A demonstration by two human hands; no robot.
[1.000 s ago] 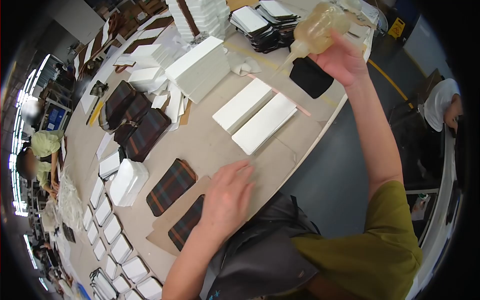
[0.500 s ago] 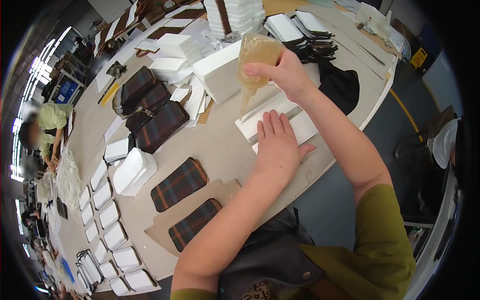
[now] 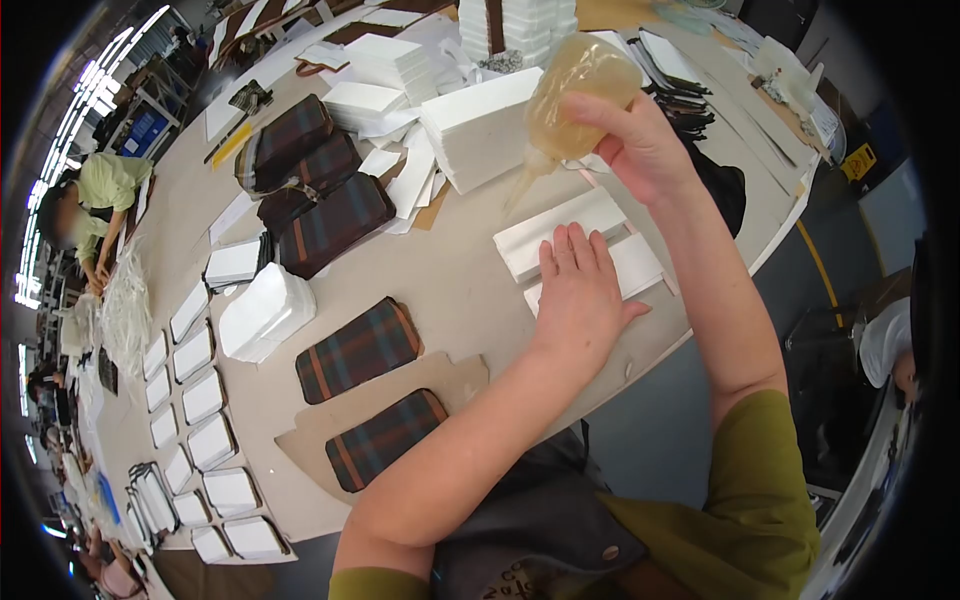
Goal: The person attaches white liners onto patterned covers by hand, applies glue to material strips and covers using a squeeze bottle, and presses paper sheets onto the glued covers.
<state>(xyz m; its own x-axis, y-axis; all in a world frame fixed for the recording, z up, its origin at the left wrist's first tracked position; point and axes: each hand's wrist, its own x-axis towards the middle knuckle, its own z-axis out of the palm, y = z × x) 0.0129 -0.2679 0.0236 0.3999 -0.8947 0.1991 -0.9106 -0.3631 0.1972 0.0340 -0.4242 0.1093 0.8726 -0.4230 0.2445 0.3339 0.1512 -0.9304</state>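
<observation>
1. Letters on the dark apron at 6 o'clock were too partial to read; the yellow sign at 2 o'clock bore marks too small to make out.
2. At 1 o'clock, the translucent amber bottle leaned along a 1-to-7 line, nozzle aimed down toward 7.
3. The right hand was curled round the bottle's body.
4. The left hand lay flat, thumb spread, grasping nothing, across the upper white stack and lower white stack.
5. Both ran from 8 to 2 on the surface.
</observation>
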